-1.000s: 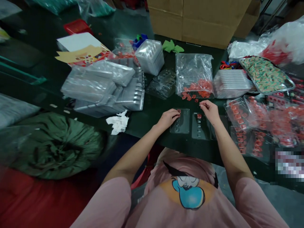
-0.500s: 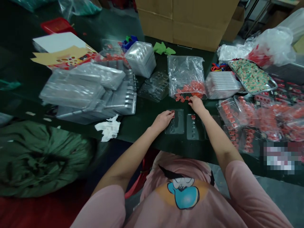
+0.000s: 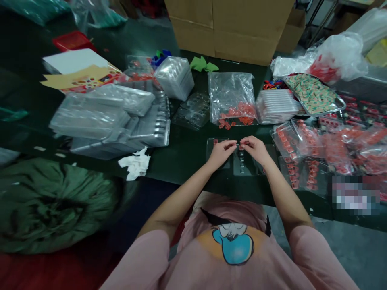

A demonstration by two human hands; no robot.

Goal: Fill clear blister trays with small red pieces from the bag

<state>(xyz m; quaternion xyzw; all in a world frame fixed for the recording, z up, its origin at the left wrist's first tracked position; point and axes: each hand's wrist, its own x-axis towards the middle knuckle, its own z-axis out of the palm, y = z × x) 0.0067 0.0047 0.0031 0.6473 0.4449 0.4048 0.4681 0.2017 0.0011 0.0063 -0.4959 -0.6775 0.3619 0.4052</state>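
My left hand (image 3: 222,153) reaches over a clear plastic blister tray (image 3: 209,155), its thumb and fingers closed together and pointing right. Facing it, my right hand (image 3: 255,149) has its fingertips pinched, almost meeting the left ones. Whatever either pinch holds is too small to make out. Just below the fingertips lies a second clear blister tray (image 3: 246,170) with a column of small cavities, and a small red plastic piece (image 3: 241,148) shows at its top. Beyond the hands, an open clear bag (image 3: 231,90) has loose red pieces (image 3: 225,123) spilling from its mouth.
Stacked clear plastic shells (image 3: 90,114) and a crumpled white tissue (image 3: 135,163) lie to the left. At the right are filled blister packs (image 3: 338,149), a tray of small patterned pieces (image 3: 314,94) and a stack of clear trays (image 3: 276,106). A cardboard box (image 3: 229,30) stands behind.
My right hand has come back from the bag's mouth to the second tray. My left hand has moved right from the first tray to meet it. The view has shifted slightly.
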